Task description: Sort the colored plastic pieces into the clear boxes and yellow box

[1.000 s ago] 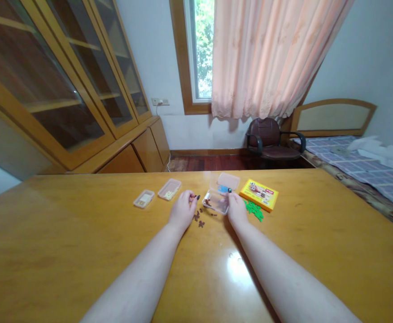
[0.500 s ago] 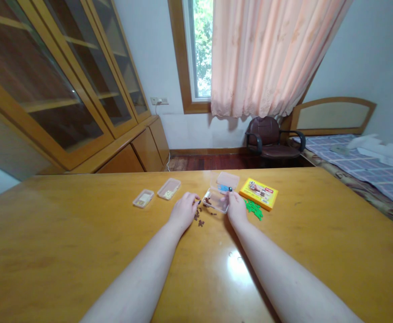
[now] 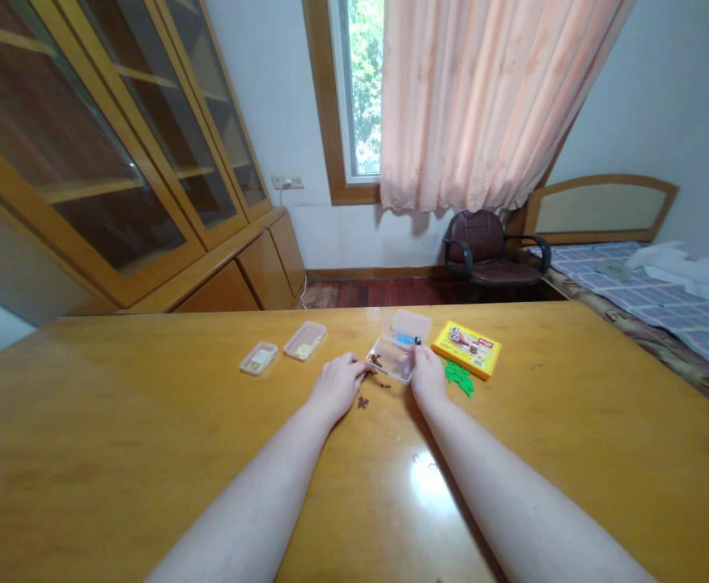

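Note:
My right hand [image 3: 427, 372] grips the right side of a clear plastic box [image 3: 396, 368], whose lid [image 3: 412, 324] is folded back. A small black round piece [image 3: 418, 341] shows by the right fingertips. Brown pieces [image 3: 376, 360] lie in the box's left end. At its left edge, my left hand [image 3: 341, 382] has its fingers pinched together over small brown pieces; what they hold, if anything, is too small to make out. More brown pieces [image 3: 362, 402] lie on the table just in front. Blue pieces [image 3: 401, 338] show through the clear plastic.
Two small clear boxes with pale pieces, one nearer [image 3: 259, 358] and one farther [image 3: 304, 341], stand to the left. On the right are a yellow picture box [image 3: 467, 349] and a heap of green pieces [image 3: 459, 378]. The wooden table [image 3: 117, 437] ends before a brown chair [image 3: 481, 247].
My left hand has moved right and closer to the clear box's edge, over the brown pieces. My right hand stays at the box, which has tilted slightly.

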